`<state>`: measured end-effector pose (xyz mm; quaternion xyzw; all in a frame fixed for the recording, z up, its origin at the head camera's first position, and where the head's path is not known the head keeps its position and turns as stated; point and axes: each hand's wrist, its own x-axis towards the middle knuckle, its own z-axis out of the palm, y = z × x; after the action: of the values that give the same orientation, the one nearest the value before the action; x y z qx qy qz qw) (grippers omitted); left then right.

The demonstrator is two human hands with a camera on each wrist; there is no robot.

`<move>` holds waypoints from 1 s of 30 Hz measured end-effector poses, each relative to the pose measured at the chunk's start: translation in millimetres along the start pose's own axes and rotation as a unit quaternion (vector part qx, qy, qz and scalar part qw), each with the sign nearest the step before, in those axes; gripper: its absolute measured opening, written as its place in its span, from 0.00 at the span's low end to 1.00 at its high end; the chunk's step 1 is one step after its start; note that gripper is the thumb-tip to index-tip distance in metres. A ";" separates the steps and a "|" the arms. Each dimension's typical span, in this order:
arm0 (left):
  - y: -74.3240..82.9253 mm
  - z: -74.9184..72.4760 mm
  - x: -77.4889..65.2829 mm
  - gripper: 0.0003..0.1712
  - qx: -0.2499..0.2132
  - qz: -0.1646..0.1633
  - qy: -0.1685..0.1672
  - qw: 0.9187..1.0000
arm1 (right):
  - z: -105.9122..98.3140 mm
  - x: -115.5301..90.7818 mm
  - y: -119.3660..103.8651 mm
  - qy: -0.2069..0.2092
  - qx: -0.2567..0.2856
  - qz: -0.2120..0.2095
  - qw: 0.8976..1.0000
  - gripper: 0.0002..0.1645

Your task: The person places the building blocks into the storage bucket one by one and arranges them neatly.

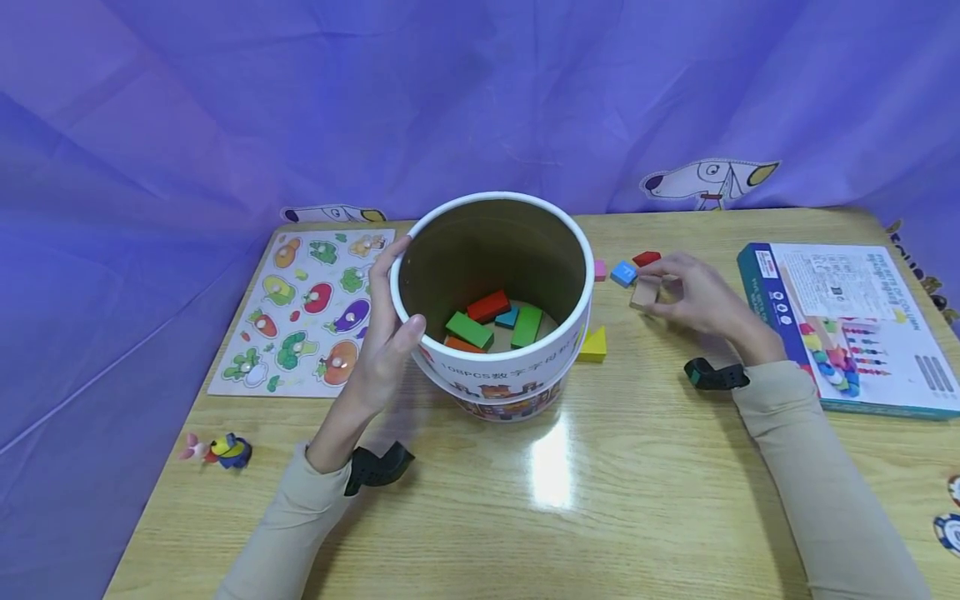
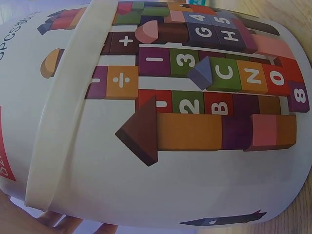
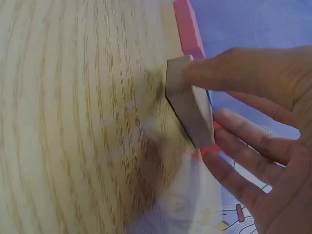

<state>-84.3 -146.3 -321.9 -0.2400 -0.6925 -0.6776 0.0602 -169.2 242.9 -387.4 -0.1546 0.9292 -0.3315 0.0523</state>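
Observation:
A large white bucket (image 1: 495,375) with printed block pictures stands tilted on the table, mouth toward the head camera. Inside lie several blocks, among them a green block (image 1: 470,331) and a red block (image 1: 488,306). My left hand (image 1: 381,350) holds the bucket at its left side, thumb at the rim; some fingers are hidden behind it. With thumb and fingers my right hand (image 1: 693,300) pinches a plain wooden block (image 3: 187,102) at the tabletop. Near it are a blue block (image 1: 623,273), a red block (image 1: 647,258), a pink block (image 1: 600,270) and yellow blocks (image 1: 592,345).
A vegetable puzzle board (image 1: 300,312) lies on the left, with small toy figures (image 1: 228,451) below it. At the right is a flat game box (image 1: 870,325), and poker chips (image 1: 948,532) lie by the edge. A purple curtain (image 1: 480,100) hangs behind the table.

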 end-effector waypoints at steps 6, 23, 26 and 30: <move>-1.4 -0.6 -1.0 0.50 0.011 -0.001 0.001 1.000 | 5.3 -3.8 -3.7 -0.018 0.015 -0.003 1.000 0.31; -2.3 -1.6 -1.8 0.49 0.012 -0.006 0.004 1.000 | 22.9 -4.8 -18.7 -0.043 -0.023 -0.032 0.998 0.33; -1.8 -1.3 -1.4 0.50 0.012 -0.007 0.005 1.000 | 23.0 -4.4 -22.0 -0.041 -0.036 -0.025 0.998 0.32; -1.1 -0.6 -0.5 0.51 0.012 -0.005 0.006 1.000 | 22.0 -5.4 -22.3 -0.028 -0.035 -0.003 0.999 0.33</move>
<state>-84.5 -147.0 -323.1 -0.2320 -0.7014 -0.6710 0.0638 -154.1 215.1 -390.4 -0.1680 0.9381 -0.2943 0.0721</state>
